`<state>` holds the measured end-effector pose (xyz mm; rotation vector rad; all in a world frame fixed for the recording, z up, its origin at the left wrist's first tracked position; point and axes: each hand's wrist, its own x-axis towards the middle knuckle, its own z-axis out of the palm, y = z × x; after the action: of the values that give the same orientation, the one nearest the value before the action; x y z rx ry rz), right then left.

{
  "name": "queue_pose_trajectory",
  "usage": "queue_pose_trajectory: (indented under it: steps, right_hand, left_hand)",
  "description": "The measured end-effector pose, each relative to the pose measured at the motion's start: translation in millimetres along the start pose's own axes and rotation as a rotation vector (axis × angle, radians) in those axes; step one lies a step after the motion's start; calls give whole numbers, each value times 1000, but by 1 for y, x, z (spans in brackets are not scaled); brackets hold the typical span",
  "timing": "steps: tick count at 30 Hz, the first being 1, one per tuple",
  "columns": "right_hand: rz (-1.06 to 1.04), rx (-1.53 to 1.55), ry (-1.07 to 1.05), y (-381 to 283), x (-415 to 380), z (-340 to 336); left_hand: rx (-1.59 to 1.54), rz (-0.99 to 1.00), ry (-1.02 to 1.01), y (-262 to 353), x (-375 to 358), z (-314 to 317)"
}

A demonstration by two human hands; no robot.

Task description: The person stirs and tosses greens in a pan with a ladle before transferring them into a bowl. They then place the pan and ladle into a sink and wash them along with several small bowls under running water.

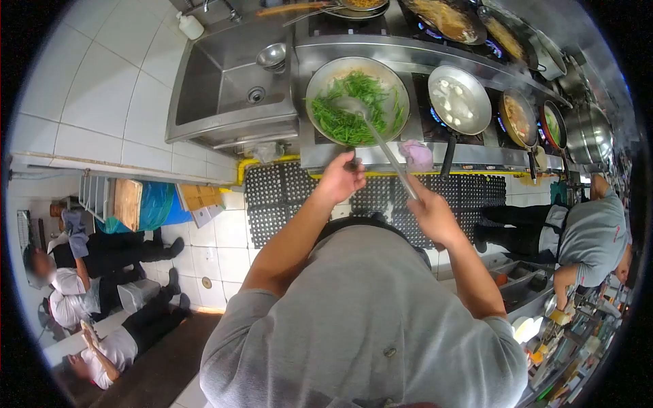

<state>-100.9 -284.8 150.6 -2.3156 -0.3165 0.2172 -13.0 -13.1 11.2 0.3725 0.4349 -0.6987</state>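
Ladle bowl (350,107) partly buried in greens (354,95); pan handle mostly hidden by left hand (341,178). Right fingertips wrap out of sight behind ladle shaft (393,160). Top pan (355,9) cut by edge. Right-side counter clutter (571,340) too small to identify.

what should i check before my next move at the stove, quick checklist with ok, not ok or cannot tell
1. Right hand closed on the ladle: ok
2. Ladle's bowl down in the greens: ok
3. Left hand firmly gripping the handle of the greens' pan: cannot tell
4. Flame under that pan: cannot tell
5. Neighbouring pan's black handle kept behind the stove's front edge: not ok, it juts out
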Motion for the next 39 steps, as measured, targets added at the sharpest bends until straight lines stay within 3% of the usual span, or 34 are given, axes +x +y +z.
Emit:
queue_pose_trajectory:
  steps: [1,3,5,8,11,14,17,19,21,25,30,33,35,37,38,39]
  right_hand:
    - [-3,4,-14,-21,4,-8]
    - [468,487,-280,-64,8,-24]
    - [460,587,-289,-57,19,-10]
    - [431,406,-282,-35,31,10]
    - [283,-45,-230,-37,31,7]
    - [161,3,-204,-14,7,-7]
    - [245,-71,-140,-13,13,-15]
    - [249,-37,-115,-4,18,-3]
    - [171,-10,50,7,27,14]
    - [247,3,-14,3,41,48]
    - [176,-139,-213,9,5,6]
    - [253,-321,-100,22,39,33]
    - [269,-291,-70,22,38,47]
    - [240,-2,-104,11,17,45]
    - [40,68,-57,31,7,42]
    - [41,64,-57,30,10,37]
  left_hand:
    - [4,-6,44,2,0,2]
    - [10,-15,93,2,1,1]
    - [74,31,72,1,12,-1]
    - [89,13,122,-6,9,0]
    - [15,0,129,-1,12,-2]
    - [-67,-26,110,-1,15,-8]
    - [-43,-98,47,-2,9,-4]
    - [-79,25,31,-2,12,-5]
    - [-65,-37,27,0,8,-2]
    - [-41,-115,45,6,13,1]
    - [20,-115,107,5,12,7]
    - [35,-212,43,2,8,2]
    - [26,-131,42,6,15,-4]
    - [42,-135,27,13,10,2]
    - [57,-123,58,14,8,7]
    - [66,-114,92,12,5,9]
